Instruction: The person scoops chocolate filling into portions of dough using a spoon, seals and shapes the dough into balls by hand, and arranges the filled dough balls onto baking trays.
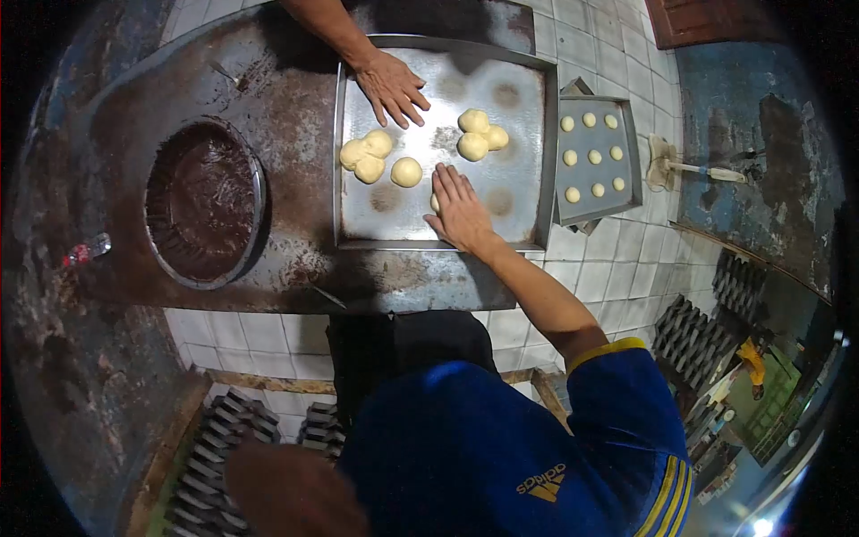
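Observation:
My right hand (461,213) reaches onto the large metal tray (548,161), cupped over a dough ball (436,203) whose edge shows between thumb and fingers. Just left of the fingers lies a single dough ball (406,172). Touching balls form a cluster (367,157) at the tray's left side and another cluster (481,136) above my right hand. At the lower left, my left hand (300,492) is a dark blur, away from the tray; its fingers and anything in them cannot be made out.
Another person's hand (391,87) rests spread on the tray from the top. A smaller tray (597,208) with several dough balls stands right. Left on the table (300,192) are a round dark-coated pan (257,192) and a clear bottle (89,251). A brush (707,172) lies far right.

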Motion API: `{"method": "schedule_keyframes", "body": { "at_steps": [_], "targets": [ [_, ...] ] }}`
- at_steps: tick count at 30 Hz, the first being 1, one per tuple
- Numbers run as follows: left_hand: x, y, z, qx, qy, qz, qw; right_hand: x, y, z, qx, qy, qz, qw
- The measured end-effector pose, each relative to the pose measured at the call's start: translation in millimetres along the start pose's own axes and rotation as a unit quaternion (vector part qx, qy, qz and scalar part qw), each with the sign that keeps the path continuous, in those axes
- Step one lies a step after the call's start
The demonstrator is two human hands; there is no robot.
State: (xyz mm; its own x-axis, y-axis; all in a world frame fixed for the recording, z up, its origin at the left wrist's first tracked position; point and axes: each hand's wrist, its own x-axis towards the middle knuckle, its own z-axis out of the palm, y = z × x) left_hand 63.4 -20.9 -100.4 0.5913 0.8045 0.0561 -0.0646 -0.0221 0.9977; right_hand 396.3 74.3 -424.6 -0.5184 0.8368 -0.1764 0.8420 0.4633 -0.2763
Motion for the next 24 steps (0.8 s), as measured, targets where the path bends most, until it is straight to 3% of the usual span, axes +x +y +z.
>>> {"method": "schedule_keyframes", "body": {
  "at_steps": [2,4,6,7,10,11,14,15,18,19,22,24],
  "targets": [
    [-5.5,47.3,-1.3,-0.077,-0.166,0.128,0.975,3.6,-0.2,5.9,-0.018,0.011,-0.013,1.0],
    [-2.1,76.2,2.9,-0.119,-0.308,0.2,0.922,7.7,3.5,6.4,-0.02,-0.01,-0.013,1.0],
    [7.1,91.8,9.7,-0.119,-0.398,0.228,0.88,15.0,15.9,3.8,0.149,-0.08,0.023,0.985],
    [10.3,97.0,10.9,-0.108,-0.417,0.232,0.872,25.0,34.0,5.7,0.393,-0.101,0.079,0.911],
    [9.3,104.1,10.7,-0.067,-0.421,0.237,0.873,16.9,23.6,2.8,0.261,-0.039,0.077,0.961],
    [7.1,104.2,9.3,-0.039,-0.42,0.236,0.875,5.3,12.5,8.8,0.099,-0.068,0.027,0.992],
    [-25.3,109.6,18.7,-0.031,-0.418,0.242,0.875,14.4,12.0,1.0,0.208,-0.094,0.072,0.971],
    [-35.6,109.2,21.8,-0.036,-0.41,0.242,0.879,21.9,14.9,-4.3,0.292,-0.053,0.096,0.95],
    [-54.8,104.8,26.5,-0.074,-0.323,0.261,0.907,24.7,6.5,-43.4,0.321,0.032,0.083,0.943],
    [-59.0,103.2,28.2,-0.091,-0.279,0.27,0.917,29.7,1.9,-48.5,0.256,0.068,0.027,0.964],
    [-71.5,101.6,36.9,-0.139,-0.091,0.307,0.937,41.9,-7.7,-43.6,0.142,0.053,-0.024,0.988],
    [-82.9,108.1,49.8,-0.172,0.058,0.35,0.919,47.9,-16.3,-42.0,0.087,0.042,-0.043,0.994]
  ]
}}
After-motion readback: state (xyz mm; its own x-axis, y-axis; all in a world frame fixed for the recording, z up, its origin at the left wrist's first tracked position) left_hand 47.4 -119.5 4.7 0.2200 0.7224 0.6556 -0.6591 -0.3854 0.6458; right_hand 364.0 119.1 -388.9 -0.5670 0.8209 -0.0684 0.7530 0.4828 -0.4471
